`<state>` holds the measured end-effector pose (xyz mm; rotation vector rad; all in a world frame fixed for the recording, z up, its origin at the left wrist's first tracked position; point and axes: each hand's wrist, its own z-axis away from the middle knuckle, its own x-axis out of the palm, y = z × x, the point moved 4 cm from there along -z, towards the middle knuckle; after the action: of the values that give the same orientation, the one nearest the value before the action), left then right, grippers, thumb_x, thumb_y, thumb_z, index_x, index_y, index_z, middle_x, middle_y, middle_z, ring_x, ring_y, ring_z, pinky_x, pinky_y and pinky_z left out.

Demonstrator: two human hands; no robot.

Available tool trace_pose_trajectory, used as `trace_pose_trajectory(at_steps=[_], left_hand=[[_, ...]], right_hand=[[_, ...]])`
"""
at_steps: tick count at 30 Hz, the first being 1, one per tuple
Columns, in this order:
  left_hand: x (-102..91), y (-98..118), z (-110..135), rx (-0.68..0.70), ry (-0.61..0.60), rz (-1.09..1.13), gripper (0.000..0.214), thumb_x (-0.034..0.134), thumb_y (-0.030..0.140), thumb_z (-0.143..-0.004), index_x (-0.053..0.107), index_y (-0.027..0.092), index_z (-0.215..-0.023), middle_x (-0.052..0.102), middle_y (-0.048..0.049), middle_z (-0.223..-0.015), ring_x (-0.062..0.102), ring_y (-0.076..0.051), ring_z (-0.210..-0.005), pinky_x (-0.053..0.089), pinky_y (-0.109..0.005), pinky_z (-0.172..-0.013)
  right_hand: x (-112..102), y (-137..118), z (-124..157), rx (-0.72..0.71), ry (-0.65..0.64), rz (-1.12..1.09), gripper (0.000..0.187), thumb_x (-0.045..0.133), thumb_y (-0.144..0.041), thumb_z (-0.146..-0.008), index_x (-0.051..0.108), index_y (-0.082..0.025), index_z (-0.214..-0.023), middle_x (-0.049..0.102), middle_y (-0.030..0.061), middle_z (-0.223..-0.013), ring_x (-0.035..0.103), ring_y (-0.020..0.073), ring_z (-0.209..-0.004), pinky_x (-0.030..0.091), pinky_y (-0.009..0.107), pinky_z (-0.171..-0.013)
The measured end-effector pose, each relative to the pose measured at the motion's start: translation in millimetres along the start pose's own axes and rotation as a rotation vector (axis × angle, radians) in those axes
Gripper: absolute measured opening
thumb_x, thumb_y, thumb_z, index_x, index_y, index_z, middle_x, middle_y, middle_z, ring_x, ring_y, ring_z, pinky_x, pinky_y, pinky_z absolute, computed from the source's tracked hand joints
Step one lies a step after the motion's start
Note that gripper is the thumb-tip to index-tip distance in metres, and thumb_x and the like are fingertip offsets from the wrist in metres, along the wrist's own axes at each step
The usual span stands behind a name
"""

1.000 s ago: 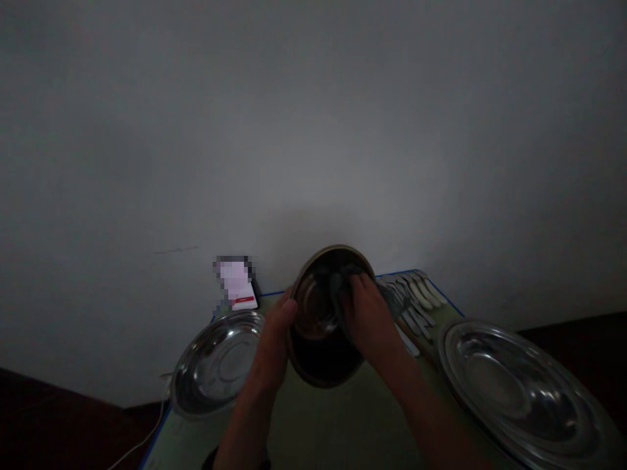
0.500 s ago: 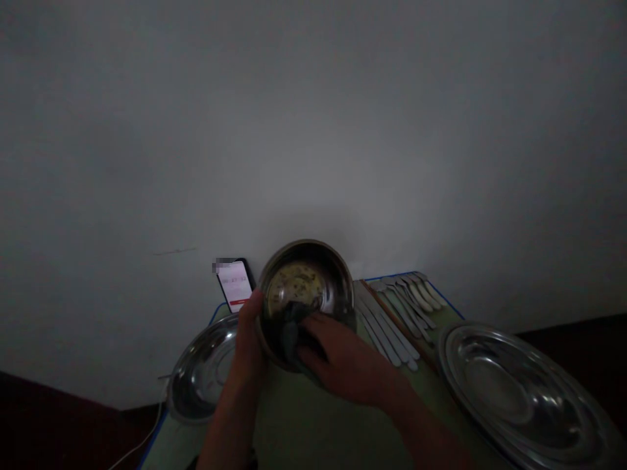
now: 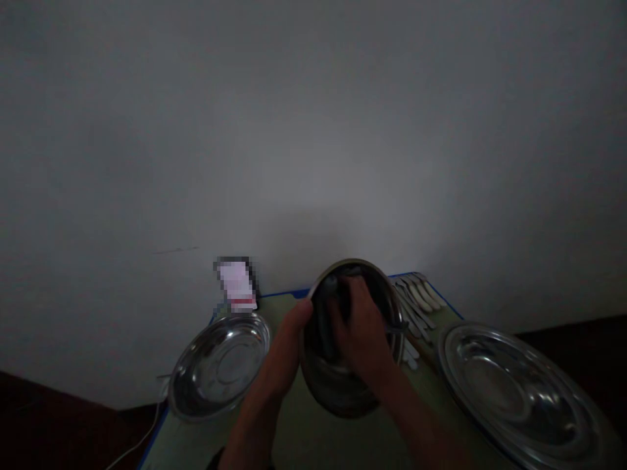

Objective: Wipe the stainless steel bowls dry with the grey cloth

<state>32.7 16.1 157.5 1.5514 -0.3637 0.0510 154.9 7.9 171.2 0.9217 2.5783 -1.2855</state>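
A steel bowl (image 3: 343, 388) is held tilted above the table in the middle of the head view. My left hand (image 3: 287, 349) grips its left rim, fingers wrapped round the edge. Inside the bowl, my right hand (image 3: 362, 333) presses a dark cloth (image 3: 327, 320) against the inner wall, fingers closed on it. Much of the bowl's inside is hidden by that hand.
A steel plate (image 3: 220, 365) lies at the left and a larger one (image 3: 519, 391) at the right on the green table (image 3: 294, 437). Several spoons (image 3: 418, 300) lie in a row behind the bowl. A phone (image 3: 238, 287) leans on the wall. A white cable (image 3: 142, 440) hangs off the left edge.
The bowl has swung right and lower, and its opening now faces me less. My right hand with the cloth has moved from the bowl's lower rim up into its inside.
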Motion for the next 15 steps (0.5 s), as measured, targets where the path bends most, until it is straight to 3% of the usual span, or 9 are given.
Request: trace_pose_trajectory(at_steps=[4,8,11,15], left_hand=[[-9.9,7.7,-6.4,-0.053,0.147,0.179,0.039,0.066,0.057,-0.068,0.07,0.019,-0.065,0.072,-0.0034,-0.064,0.069,-0.027,-0.091,0.052,-0.037,-0.091],[-28.9,28.0,-5.7,0.11,0.357,0.179,0.031,0.069,0.051,-0.06,0.06,0.022,-0.053,0.056,0.0034,-0.041,0.067,-0.024,-0.069,0.056,-0.032,-0.07],[-38.9,34.3,-0.9,0.205,0.43,0.127,0.027,0.066,0.046,-0.068,0.063,0.021,-0.059,0.06,0.0036,-0.048,0.067,-0.022,-0.068,0.054,-0.03,-0.068],[-37.4,39.1,4.2,0.249,0.442,0.065,0.025,0.065,0.045,-0.071,0.068,0.02,-0.072,0.065,0.0023,-0.057,0.068,-0.025,-0.079,0.054,-0.032,-0.074]], right_hand=[[8.5,-30.6,11.9,-0.068,-0.363,-0.208,0.018,0.047,-0.02,-0.091,0.054,-0.017,-0.108,0.064,0.0105,-0.107,0.06,0.0221,-0.102,0.047,0.038,-0.091],[6.8,-38.3,19.8,-0.109,-0.653,-0.159,0.015,0.051,-0.019,-0.091,0.06,-0.018,-0.103,0.066,0.0075,-0.108,0.061,0.0209,-0.101,0.047,0.036,-0.091],[4.1,-26.2,18.6,-0.118,-0.678,0.126,0.016,0.053,-0.019,-0.09,0.065,-0.017,-0.102,0.067,0.0096,-0.106,0.06,0.027,-0.103,0.047,0.045,-0.091],[-3.4,-4.8,4.6,-0.074,-0.441,0.496,0.016,0.057,-0.018,-0.087,0.068,-0.017,-0.098,0.068,0.0115,-0.102,0.058,0.0338,-0.098,0.047,0.052,-0.081]])
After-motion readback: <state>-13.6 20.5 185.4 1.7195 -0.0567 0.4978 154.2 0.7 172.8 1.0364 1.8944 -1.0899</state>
